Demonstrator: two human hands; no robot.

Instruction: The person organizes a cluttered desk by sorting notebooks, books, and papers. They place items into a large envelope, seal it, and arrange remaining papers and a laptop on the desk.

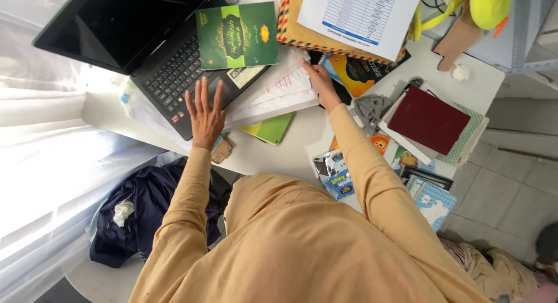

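My left hand (pixel 206 112) lies flat with fingers spread on the front edge of an open black laptop (pixel 168 70). A green book (pixel 237 36) rests across the laptop's keyboard, just above that hand. My right hand (pixel 321 85) presses on the far edge of a stack of white papers (pixel 279 91) beside the laptop, fingers against it; whether it grips them is unclear. Both sleeves are tan.
A brown envelope with a printed sheet (pixel 354 15) lies at the top. A dark red book (pixel 429 118) tops a stack at right. Colourful booklets (pixel 433 201) sit near the white table's edge (pixel 273 155). Dark cloth (pixel 145 213) lies lower left, a white curtain at left.
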